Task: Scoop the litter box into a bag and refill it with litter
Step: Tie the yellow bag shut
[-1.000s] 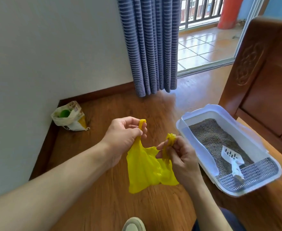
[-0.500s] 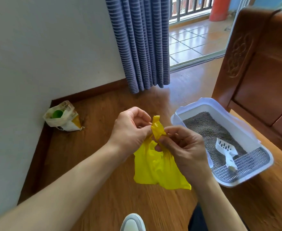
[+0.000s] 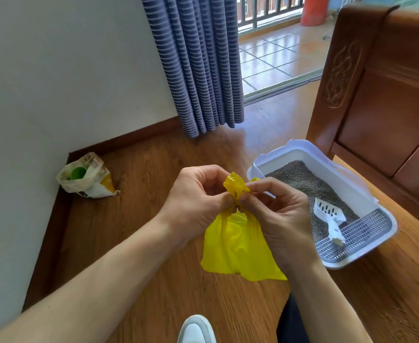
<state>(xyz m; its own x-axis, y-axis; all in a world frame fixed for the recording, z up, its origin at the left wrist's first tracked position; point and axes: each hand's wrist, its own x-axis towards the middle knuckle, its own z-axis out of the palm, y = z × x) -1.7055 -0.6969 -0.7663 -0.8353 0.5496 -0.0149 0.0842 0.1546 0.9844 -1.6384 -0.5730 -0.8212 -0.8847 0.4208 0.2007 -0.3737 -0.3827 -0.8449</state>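
**Yellow bag gathered at the handles**

The left hand (image 3: 198,199) and right hand (image 3: 277,214) pinch the yellow bag (image 3: 238,248) by its handles above the floor (image 3: 141,243), beside the litter box (image 3: 357,258) holding a white scoop (image 3: 327,214).

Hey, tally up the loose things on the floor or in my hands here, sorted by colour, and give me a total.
Yellow: 1, the yellow bag, pinched by the left hand and right hand
White: 3, the litter box, scoop, litter sack
Total: 4
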